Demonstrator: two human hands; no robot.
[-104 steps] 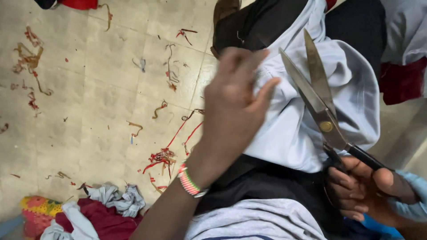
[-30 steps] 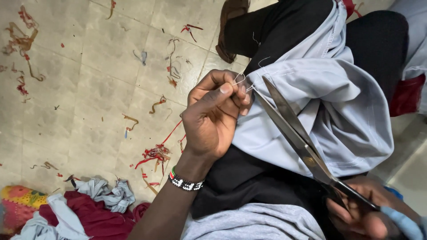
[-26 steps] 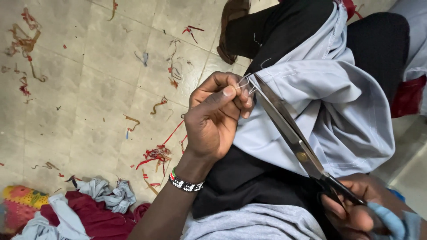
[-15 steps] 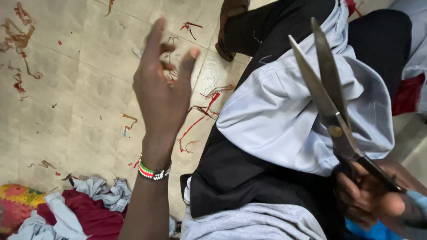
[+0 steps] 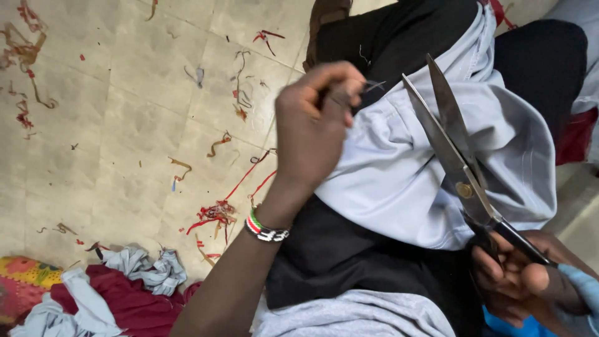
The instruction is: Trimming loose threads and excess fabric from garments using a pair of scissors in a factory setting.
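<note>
A light blue cloth (image 5: 424,162) lies draped over my lap on top of black fabric (image 5: 349,262). My left hand (image 5: 315,125) hovers at the cloth's upper left edge, its fingers pinched together on a thin thread or fibre there. A beaded bracelet (image 5: 265,228) circles that wrist. My right hand (image 5: 521,281) at the lower right grips the black handles of large steel scissors (image 5: 452,153). The blades are slightly apart and point up over the cloth, clear of the left hand.
The tiled floor (image 5: 125,125) at the left is strewn with red and grey thread scraps (image 5: 215,212). A heap of maroon and pale blue cloth pieces (image 5: 112,296) lies at the lower left. A red cloth (image 5: 577,134) shows at the right edge.
Half a second ago my left hand was spread open over the floor; it has come back to the cloth's edge and pinched shut. The scissors lifted off the cloth and stand with blades apart.
</note>
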